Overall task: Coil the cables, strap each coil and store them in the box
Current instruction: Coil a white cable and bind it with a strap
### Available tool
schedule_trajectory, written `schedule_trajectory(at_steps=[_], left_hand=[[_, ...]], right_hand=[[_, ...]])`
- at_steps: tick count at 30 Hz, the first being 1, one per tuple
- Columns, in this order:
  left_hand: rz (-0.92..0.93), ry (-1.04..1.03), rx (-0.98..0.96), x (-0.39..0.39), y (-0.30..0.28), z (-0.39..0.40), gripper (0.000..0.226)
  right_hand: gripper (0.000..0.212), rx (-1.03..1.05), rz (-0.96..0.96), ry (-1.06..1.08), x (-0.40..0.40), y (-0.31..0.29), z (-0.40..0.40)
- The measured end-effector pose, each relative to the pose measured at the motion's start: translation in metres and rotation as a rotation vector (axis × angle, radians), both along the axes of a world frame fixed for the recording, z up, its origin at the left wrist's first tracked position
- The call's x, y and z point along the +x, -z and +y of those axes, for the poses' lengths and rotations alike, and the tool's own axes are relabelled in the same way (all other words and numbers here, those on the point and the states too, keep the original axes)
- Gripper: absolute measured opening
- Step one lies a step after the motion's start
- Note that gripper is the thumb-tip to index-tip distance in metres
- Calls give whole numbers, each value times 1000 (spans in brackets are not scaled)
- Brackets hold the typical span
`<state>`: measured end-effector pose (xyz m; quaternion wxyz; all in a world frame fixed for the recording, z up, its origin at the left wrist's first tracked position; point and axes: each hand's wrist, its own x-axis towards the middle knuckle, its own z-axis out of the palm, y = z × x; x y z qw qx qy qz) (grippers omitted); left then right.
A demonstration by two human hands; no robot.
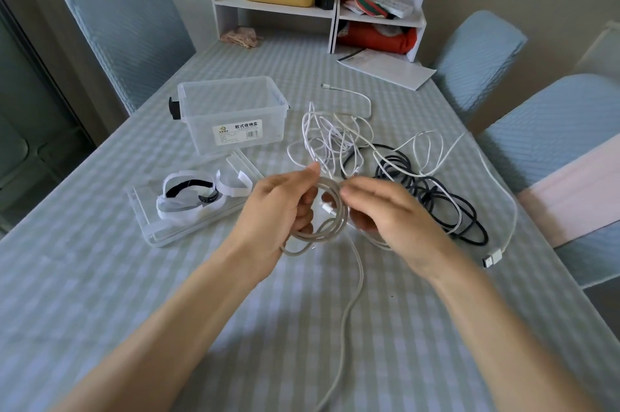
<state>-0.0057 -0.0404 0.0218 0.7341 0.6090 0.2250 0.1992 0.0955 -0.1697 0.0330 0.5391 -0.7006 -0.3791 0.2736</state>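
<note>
Left hand (285,207) grips the white cable (330,210) coil, right hand (385,210) pinches it; we keep loops even, tail untwisted.

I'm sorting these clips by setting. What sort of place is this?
Most likely a home dining room: a table under a checked cloth, fabric-covered chairs around it, and a small white shelf unit holding household odds and ends.
</note>
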Motion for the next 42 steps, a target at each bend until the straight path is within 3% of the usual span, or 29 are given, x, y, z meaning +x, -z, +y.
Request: schedule_trajectory(at_steps=[3, 6, 8, 14, 20, 26, 30, 33, 40, 42], left_hand=[[56, 131, 181, 0, 2, -2, 43], [94, 150, 207, 0, 1, -5, 48], [103, 118, 149, 0, -1, -5, 50], [-2, 99, -160, 1, -4, -2, 47], [35, 256, -273, 0, -1, 1, 38], [55, 240, -129, -2, -3, 5, 35], [66, 188, 12, -2, 1, 6, 38], [48, 149, 190, -3, 2, 5, 41], [-29, 75, 566, -5, -1, 9, 12], [-17, 31, 581, -7, -4, 10, 6]], right_hand=[[17, 5, -4, -30, 4, -3, -2], [24, -69, 150, -74, 3, -4, -4], [24, -61, 227, -91, 1, -2, -4], [19, 258, 573, 55, 4, 4, 1], [17, 321, 673, 60, 8, 7, -1], [20, 318, 563, 55, 7, 7, 1], [33, 288, 319, 68, 7, 5, -1], [31, 264, 191, 71, 8, 1, -5], [36, 271, 109, 92, 13, -2, -11], [36, 291, 113, 95, 12, -3, -11]])
